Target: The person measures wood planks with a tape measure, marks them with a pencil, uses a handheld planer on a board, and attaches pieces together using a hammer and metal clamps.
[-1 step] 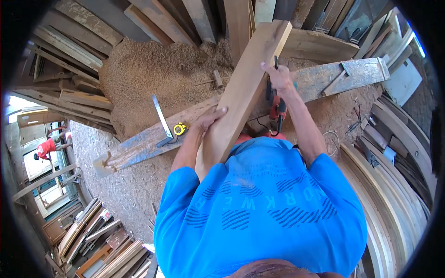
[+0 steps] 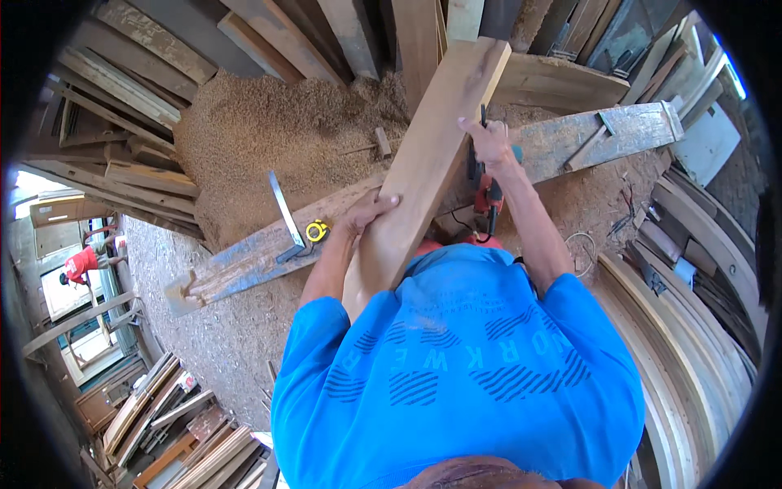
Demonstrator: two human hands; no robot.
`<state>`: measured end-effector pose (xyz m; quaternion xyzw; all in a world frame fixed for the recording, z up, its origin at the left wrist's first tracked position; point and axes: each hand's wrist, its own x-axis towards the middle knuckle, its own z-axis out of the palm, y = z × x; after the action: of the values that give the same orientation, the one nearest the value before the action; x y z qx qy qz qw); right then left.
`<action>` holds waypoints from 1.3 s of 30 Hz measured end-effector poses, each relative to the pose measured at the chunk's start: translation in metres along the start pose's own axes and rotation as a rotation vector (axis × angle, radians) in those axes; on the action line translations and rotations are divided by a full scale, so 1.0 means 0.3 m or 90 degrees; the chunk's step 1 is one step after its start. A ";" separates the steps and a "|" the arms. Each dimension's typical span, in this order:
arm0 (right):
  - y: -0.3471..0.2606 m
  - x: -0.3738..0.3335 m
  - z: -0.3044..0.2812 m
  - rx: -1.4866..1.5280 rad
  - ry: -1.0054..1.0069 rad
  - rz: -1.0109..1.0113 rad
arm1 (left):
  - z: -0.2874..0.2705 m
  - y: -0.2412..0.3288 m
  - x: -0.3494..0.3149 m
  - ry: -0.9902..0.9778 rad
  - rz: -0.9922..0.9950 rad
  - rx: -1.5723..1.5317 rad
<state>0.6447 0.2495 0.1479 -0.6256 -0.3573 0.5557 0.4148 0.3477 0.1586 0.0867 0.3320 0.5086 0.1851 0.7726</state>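
A long wooden plank (image 2: 432,138) lies slantwise before me, its near end against my blue shirt and its far end up by the leaning boards. My left hand (image 2: 371,212) grips its left edge, thumb on the upper face. At the plank's right edge is my right hand (image 2: 492,147), its fingers curled round a thin dark pencil-like stick (image 2: 484,116), with the thumb stretched out to the plank. Just under that hand sits a red and black power tool (image 2: 490,200), partly hidden. Left of the plank, a try square (image 2: 287,216) and a yellow tape measure (image 2: 316,231) rest on a worn bench board (image 2: 236,265).
Wood shavings (image 2: 269,130) are heaped beyond the bench board. Boards (image 2: 285,41) lean along the back, and long timbers (image 2: 652,342) are stacked at the right. A smaller wooden square (image 2: 593,143) lies on the bench's right part. Far left, a person in red (image 2: 80,265) bends over.
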 end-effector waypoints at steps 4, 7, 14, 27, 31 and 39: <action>0.104 -0.009 -0.025 0.041 -0.088 0.097 | 0.009 0.029 -0.045 0.069 0.085 0.143; 0.035 -0.093 -0.048 -0.012 -0.103 -0.032 | -0.026 -0.006 -0.050 0.091 0.132 0.157; 0.244 -0.066 -0.309 -0.456 0.183 0.001 | -0.050 -0.005 -0.073 0.120 0.132 0.274; 0.498 -0.040 -0.155 -0.021 -0.010 0.187 | 0.023 0.013 -0.086 0.231 0.091 0.311; 0.479 -0.061 -0.013 0.008 0.005 0.105 | -0.001 0.028 -0.107 0.226 0.059 0.244; 0.618 -0.145 0.294 -0.059 -0.218 0.065 | -0.085 0.096 -0.264 0.311 0.128 0.264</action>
<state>0.5493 0.1466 -0.0079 -0.5576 -0.4157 0.6573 0.2903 0.2933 0.1379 0.1526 0.4761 0.6702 0.2270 0.5221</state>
